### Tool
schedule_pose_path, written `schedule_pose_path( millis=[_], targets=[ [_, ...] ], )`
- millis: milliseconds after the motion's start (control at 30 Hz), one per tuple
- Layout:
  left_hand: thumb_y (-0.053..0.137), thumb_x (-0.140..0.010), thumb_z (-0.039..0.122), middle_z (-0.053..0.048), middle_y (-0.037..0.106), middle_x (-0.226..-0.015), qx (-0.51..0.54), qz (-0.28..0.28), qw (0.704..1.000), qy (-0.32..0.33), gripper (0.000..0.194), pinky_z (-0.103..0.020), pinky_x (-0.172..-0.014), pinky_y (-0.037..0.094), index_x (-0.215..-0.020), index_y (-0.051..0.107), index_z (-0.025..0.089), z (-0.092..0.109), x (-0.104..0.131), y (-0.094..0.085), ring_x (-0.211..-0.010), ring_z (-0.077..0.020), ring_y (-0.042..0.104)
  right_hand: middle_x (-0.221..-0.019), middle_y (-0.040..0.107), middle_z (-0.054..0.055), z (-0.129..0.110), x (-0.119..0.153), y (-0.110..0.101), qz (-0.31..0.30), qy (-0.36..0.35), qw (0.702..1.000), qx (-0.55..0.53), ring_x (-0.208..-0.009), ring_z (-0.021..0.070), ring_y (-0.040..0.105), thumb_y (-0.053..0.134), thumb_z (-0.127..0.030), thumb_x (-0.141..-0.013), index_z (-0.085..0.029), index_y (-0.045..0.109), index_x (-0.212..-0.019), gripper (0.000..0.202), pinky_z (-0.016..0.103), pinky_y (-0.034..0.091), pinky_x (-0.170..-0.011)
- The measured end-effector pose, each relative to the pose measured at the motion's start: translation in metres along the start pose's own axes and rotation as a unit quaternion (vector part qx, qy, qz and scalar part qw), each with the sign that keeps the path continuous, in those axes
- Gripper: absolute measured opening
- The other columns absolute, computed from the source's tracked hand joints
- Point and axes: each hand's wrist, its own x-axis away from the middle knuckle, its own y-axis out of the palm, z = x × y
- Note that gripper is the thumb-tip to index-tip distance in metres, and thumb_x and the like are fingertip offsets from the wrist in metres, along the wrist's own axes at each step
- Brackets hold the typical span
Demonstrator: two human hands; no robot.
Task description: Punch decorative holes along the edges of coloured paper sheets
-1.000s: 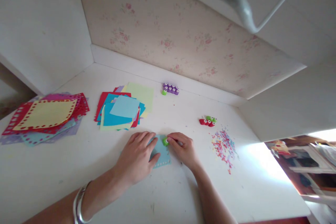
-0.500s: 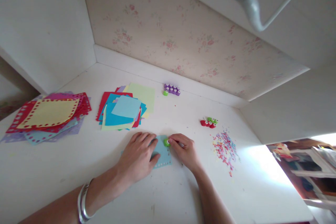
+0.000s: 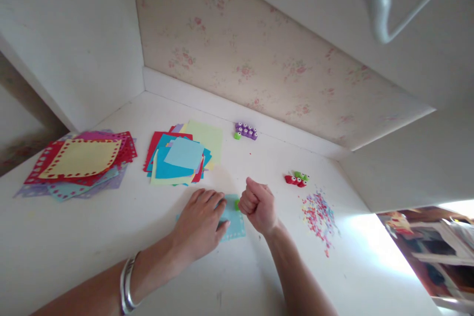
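Note:
A light blue paper sheet [image 3: 231, 230] lies on the white table, with a row of small punched holes along its near edge. My left hand [image 3: 202, 222] rests flat on the sheet's left part, fingers spread. At the sheet's right edge sits a small green craft punch [image 3: 237, 205], mostly hidden by my right hand [image 3: 259, 207]. That hand is curled in a fist at the punch, thumb side up; whether it touches the punch I cannot tell.
Plain coloured sheets [image 3: 185, 153] are piled behind my left hand, and hole-edged sheets [image 3: 83, 158] lie far left. Purple punches [image 3: 247, 131] stand by the wall; red punches [image 3: 295, 180] and green punches [image 3: 301, 176] are at right, near paper confetti [image 3: 319, 217].
My right hand has gone from pinching the green craft punch to a closed fist at it. My left hand stays on the sheet. The camera view has shifted slightly.

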Motion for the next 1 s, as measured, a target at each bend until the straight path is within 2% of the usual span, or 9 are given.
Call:
schedule_pose_path(
  millis=[133, 300, 600, 833, 1000],
  targets=[
    [0.059, -0.088, 0.034, -0.009, 0.063, -0.124, 0.006, -0.002, 1.0, -0.003, 0.031, -0.049, -0.107, 0.032, -0.115, 0.062, 0.021, 0.0, 0.001, 0.0, -0.118, -0.0298, 0.052, -0.038, 0.02, -0.011, 0.015, -0.009, -0.001, 0.007, 0.017, 0.999, 0.046, -0.034, 0.0043, 0.015, 0.063, -0.051, -0.082, -0.023, 0.025, -0.045, 0.06, 0.023, 0.014, -0.038],
    [0.058, -0.088, 0.034, -0.009, 0.063, -0.123, 0.013, -0.003, 1.0, -0.009, 0.028, -0.05, -0.106, 0.033, -0.113, 0.062, 0.021, 0.0, 0.0, -0.001, -0.116, -0.0302, 0.052, -0.037, 0.022, -0.009, 0.02, -0.01, -0.006, 0.004, 0.025, 0.996, 0.08, -0.035, 0.0049, 0.017, 0.063, -0.048, -0.08, -0.023, 0.027, -0.042, 0.058, 0.025, 0.014, -0.04],
    [0.057, -0.089, 0.035, -0.008, 0.063, -0.121, 0.024, -0.022, 0.999, -0.018, 0.028, -0.051, -0.109, 0.03, -0.113, 0.063, 0.021, 0.0, -0.001, 0.001, -0.117, -0.0292, 0.052, -0.037, 0.027, -0.006, 0.033, -0.011, -0.015, -0.007, 0.002, 0.984, 0.177, -0.038, 0.007, 0.022, 0.054, -0.043, -0.085, -0.022, 0.033, -0.04, 0.054, 0.026, 0.018, -0.041],
    [0.059, -0.089, 0.035, -0.008, 0.062, -0.125, 0.018, -0.015, 1.0, -0.019, 0.033, -0.052, -0.11, 0.03, -0.119, 0.062, 0.023, -0.002, -0.003, 0.002, -0.118, -0.0292, 0.051, -0.037, 0.026, -0.007, 0.034, -0.013, -0.018, -0.014, -0.005, 0.988, 0.154, -0.037, 0.0067, 0.022, 0.055, -0.038, -0.085, -0.021, 0.033, -0.039, 0.054, 0.026, 0.018, -0.041],
    [0.058, -0.088, 0.035, -0.008, 0.063, -0.125, 0.007, -0.01, 1.0, -0.008, 0.033, -0.051, -0.108, 0.032, -0.119, 0.062, 0.023, -0.003, -0.002, 0.001, -0.118, -0.0296, 0.052, -0.039, 0.025, -0.008, 0.022, -0.01, -0.013, -0.002, -0.019, 0.994, 0.111, -0.038, 0.0067, 0.021, 0.058, -0.047, -0.085, -0.022, 0.029, -0.043, 0.056, 0.025, 0.019, -0.041]
  ],
)
